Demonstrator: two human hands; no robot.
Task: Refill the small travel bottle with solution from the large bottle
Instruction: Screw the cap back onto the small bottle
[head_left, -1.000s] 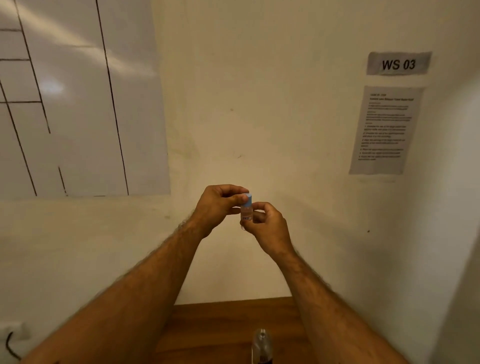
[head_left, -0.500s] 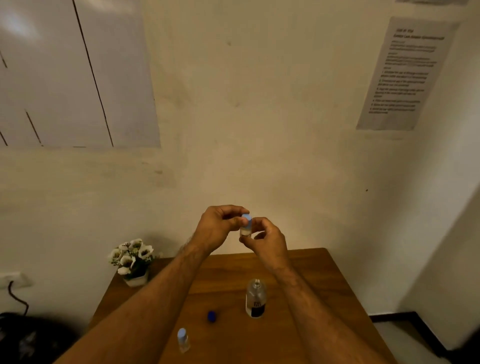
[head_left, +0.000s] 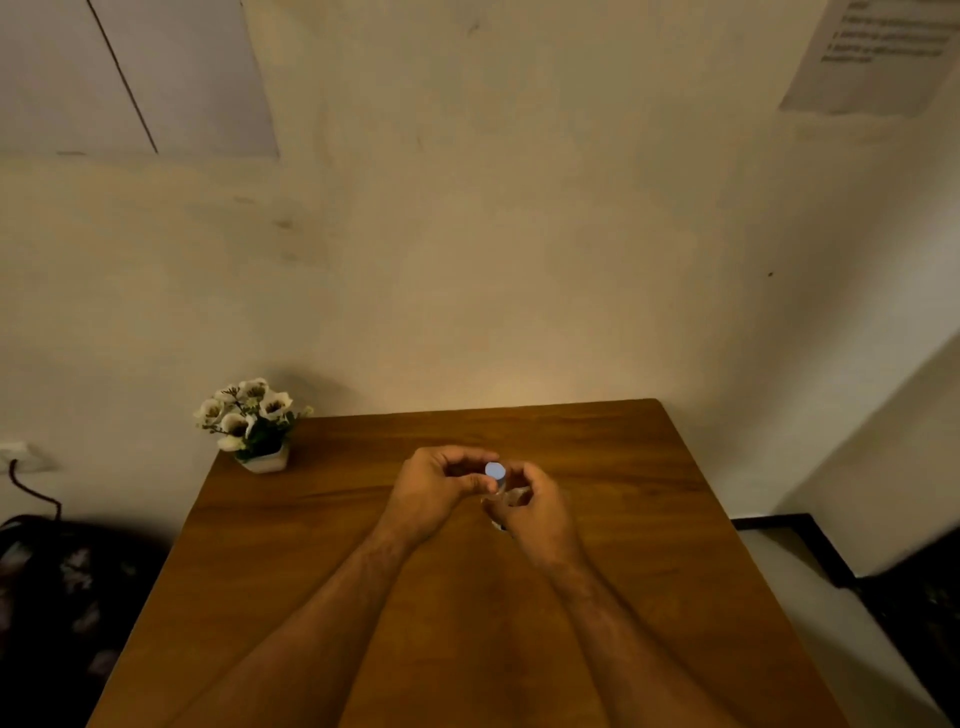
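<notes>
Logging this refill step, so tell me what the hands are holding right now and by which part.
Both hold the small travel bottle: the right hand grips its clear body, the left hand pinches at its light blue cap.

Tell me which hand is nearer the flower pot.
Left. The left hand is over the table's middle, on the side toward the flower pot at the far left corner. The right hand is beyond it, farther right, both holding the small bottle.

The right hand (head_left: 537, 512) hides most of the small bottle (head_left: 500, 486), apparently clear.
</notes>
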